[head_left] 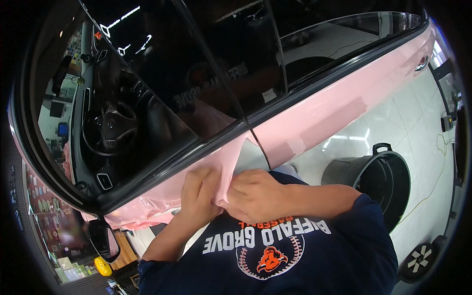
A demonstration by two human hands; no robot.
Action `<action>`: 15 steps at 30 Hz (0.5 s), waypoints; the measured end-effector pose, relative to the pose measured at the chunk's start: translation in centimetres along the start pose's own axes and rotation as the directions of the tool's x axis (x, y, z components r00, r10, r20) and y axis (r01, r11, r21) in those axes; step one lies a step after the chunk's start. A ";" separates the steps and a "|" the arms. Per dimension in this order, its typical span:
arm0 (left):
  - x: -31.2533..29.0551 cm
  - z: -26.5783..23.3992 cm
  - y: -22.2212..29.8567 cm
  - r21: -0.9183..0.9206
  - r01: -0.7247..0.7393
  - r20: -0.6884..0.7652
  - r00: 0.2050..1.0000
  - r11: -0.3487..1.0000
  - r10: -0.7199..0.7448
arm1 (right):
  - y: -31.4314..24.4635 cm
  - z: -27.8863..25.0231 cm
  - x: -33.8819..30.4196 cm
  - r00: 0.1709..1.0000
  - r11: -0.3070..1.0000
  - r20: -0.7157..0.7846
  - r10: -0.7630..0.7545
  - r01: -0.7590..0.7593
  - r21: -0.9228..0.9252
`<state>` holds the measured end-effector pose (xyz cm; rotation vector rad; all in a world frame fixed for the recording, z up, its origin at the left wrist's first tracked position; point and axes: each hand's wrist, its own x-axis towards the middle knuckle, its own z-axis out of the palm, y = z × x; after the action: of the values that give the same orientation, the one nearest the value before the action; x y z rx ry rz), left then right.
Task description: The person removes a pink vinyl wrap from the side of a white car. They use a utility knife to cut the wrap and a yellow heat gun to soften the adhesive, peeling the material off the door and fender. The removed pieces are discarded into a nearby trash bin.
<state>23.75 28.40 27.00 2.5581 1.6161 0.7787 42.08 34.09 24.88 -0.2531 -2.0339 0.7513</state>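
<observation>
Pink wrap film [162, 194] covers much of the car's front door, loose and wrinkled toward its lower edge. My left hand [200, 189] is closed on the film near the rear part of this door. Close beside it, my right hand [255, 193] grips a folded edge of the same film, pulled up in a ridge between both hands. A bare pale grey patch of door panel [252, 158] shows to the right of that fold, next to the door gap. The fingertips of both hands are partly hidden.
The rear door [324, 125] is pink too, below dark windows. A black bin [393, 179] stands on the tiled floor at right, near a yellowish cord [435, 177] and a black wheel [419, 259]. The side mirror [104, 240] juts out at lower left.
</observation>
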 end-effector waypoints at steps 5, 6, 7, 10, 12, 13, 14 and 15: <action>1.9 1.9 -0.8 -0.213 -0.119 0.025 0.992 0.970 0.127 | -0.2 -1.0 -0.9 0.996 0.995 0.025 0.082 -0.081 -0.061; 1.7 1.9 -0.6 -0.274 -0.086 0.032 0.995 0.958 0.098 | -0.5 -1.2 -1.2 0.994 0.992 0.017 0.108 -0.107 -0.060; 1.6 2.2 -0.5 -0.342 -0.057 0.036 0.997 0.938 0.074 | -0.7 -1.4 -1.5 0.990 0.988 0.011 0.138 -0.137 -0.068; 1.5 2.6 -0.3 -0.521 0.048 -0.040 0.996 0.852 -0.081 | -0.9 -2.4 -2.6 0.778 0.708 -0.048 0.626 -0.541 0.453; 1.9 2.6 -0.7 -0.520 0.062 -0.030 0.995 0.852 -0.090 | 0.1 -2.7 -1.7 0.556 0.299 0.231 0.798 -0.698 0.650; 2.1 2.4 -0.6 -0.520 0.055 -0.016 0.997 0.853 -0.074 | 0.6 -2.1 -0.7 0.482 0.169 0.278 0.831 -0.695 0.699; 2.3 2.2 -0.6 -0.514 0.044 -0.019 0.998 0.857 -0.062 | 1.6 -1.5 0.6 0.419 0.048 0.335 0.844 -0.680 0.731; 2.5 2.0 -0.5 -0.508 0.033 -0.022 0.998 0.860 -0.051 | 2.2 -1.3 1.5 0.361 -0.074 0.395 0.845 -0.653 0.754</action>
<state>25.01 31.27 26.10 2.1338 1.2479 1.0804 42.12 37.10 25.11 -0.9153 -0.8270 2.2765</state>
